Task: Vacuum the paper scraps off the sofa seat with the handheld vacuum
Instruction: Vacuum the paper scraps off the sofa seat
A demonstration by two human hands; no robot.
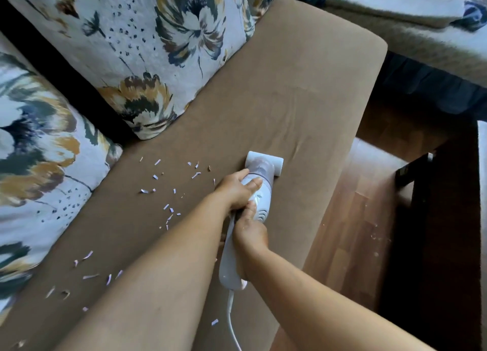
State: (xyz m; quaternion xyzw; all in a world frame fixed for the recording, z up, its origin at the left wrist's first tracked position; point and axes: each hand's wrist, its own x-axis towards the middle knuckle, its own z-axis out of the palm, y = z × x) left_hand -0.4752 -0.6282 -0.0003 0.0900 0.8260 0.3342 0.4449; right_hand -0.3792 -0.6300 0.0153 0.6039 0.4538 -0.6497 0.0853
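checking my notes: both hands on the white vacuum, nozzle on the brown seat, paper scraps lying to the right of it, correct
Not quite. The head view shows the paper scraps lying to the left of the vacuum, not the right. The rest holds: left hand and right hand on it, nozzle on the brown seat.

Both forearms and hands are bare, with no sleeves visible.

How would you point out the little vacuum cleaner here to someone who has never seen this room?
Find the long brown sofa seat that runs in front of the flowered cushions. Near its front edge, right of the scattered paper scraps, lies the handheld vacuum under the left hand and right hand. It is the only white plastic thing there, with a wide flat nozzle and a white cord trailing back.
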